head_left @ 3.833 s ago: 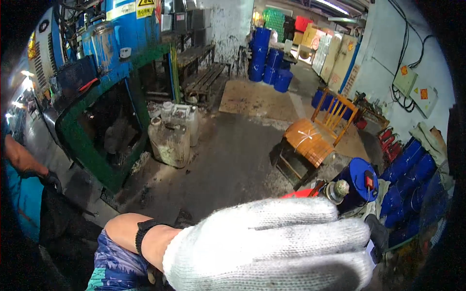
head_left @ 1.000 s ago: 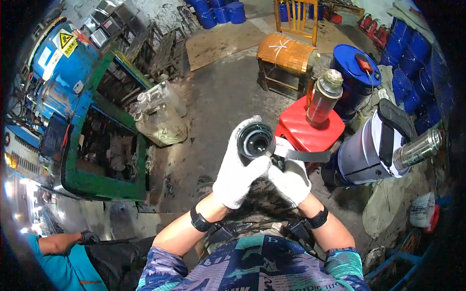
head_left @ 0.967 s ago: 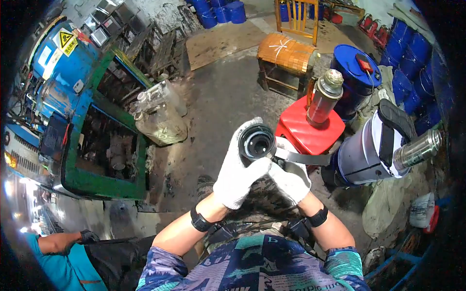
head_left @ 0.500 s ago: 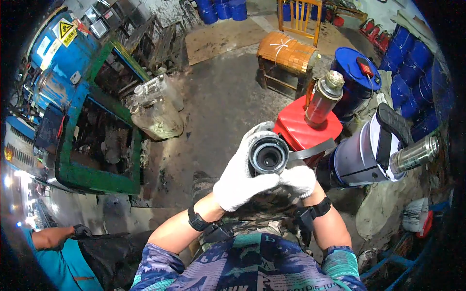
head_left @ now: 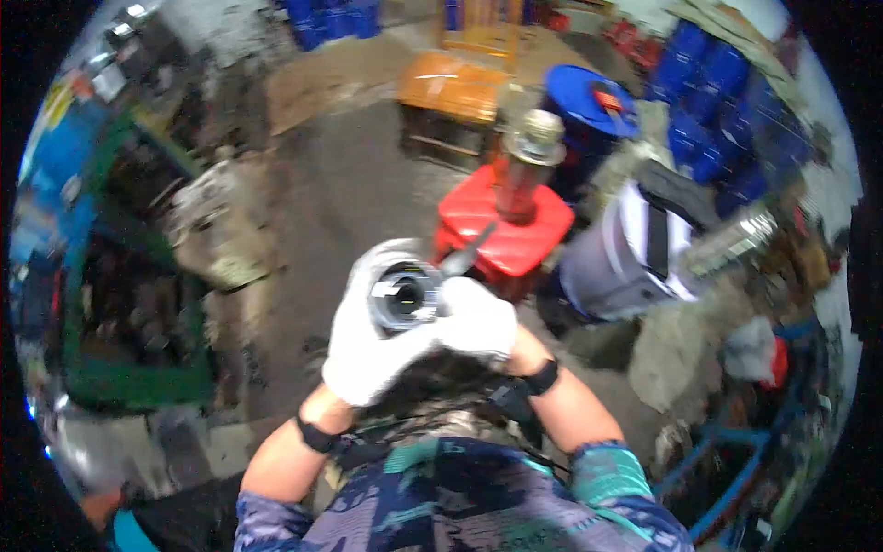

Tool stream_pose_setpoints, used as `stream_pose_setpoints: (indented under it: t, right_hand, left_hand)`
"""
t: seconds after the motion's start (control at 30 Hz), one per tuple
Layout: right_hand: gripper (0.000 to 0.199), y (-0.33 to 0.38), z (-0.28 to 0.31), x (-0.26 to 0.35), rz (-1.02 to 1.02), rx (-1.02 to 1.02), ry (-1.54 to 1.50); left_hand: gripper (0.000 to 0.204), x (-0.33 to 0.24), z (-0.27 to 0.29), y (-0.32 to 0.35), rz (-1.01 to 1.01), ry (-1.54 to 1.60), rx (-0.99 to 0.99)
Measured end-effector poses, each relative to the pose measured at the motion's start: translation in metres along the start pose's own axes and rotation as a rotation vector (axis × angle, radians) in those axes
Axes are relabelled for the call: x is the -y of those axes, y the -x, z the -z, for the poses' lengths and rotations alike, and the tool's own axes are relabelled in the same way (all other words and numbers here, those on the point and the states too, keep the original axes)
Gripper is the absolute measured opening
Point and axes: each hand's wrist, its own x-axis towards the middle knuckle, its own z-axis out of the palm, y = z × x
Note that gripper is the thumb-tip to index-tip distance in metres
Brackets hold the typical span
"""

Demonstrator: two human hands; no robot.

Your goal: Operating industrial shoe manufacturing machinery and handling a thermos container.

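Note:
My left hand (head_left: 363, 340), in a white knit glove, is wrapped round a hollow cylindrical metal part (head_left: 405, 322) whose round dark opening faces up at me. Against its right side is my right hand (head_left: 483, 320), gloved the same and closed on a flat grey metal blade (head_left: 473, 250). The blade sticks up and away past the part's rim. Motion blurs both, so I cannot tell whether its edge touches the part. Just beyond the hands stands a red plastic stool (head_left: 501, 241), with a metal-topped thermos flask (head_left: 533, 147) on it.
A wicker-topped seat (head_left: 451, 87) and blue drums (head_left: 575, 92) stand beyond the red stool. To the right is a white bucket (head_left: 607, 253) with another flask (head_left: 731, 244) leaning on it. A green metal frame (head_left: 138, 382) and grimy plastic jugs (head_left: 221, 225) are at left.
The view has swung, so the hands and the room sit further left and are blurred. The blade now points more steeply upward; both hands keep their grip.

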Motion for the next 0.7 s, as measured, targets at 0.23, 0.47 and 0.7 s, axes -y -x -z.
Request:
stream_pose_setpoints:
  t: [0.23, 0.47, 0.7]
  right_hand:
    - [0.028, 0.079, 0.010, -0.051, 0.053, -0.935, -0.088]
    - [0.101, 0.255, 0.097, -0.192, -0.328, -2.152, 0.230]
    - [0.112, 0.259, 0.110, -0.205, -0.723, -1.873, 0.281]
  left_hand:
    - [0.088, 0.022, 0.001, 0.005, 0.088, 0.237, -0.110]
    - [0.084, 0.049, 0.041, 0.023, 0.016, 0.039, -0.056]
    - [0.080, 0.048, 0.056, 0.052, -0.033, -0.015, -0.021]
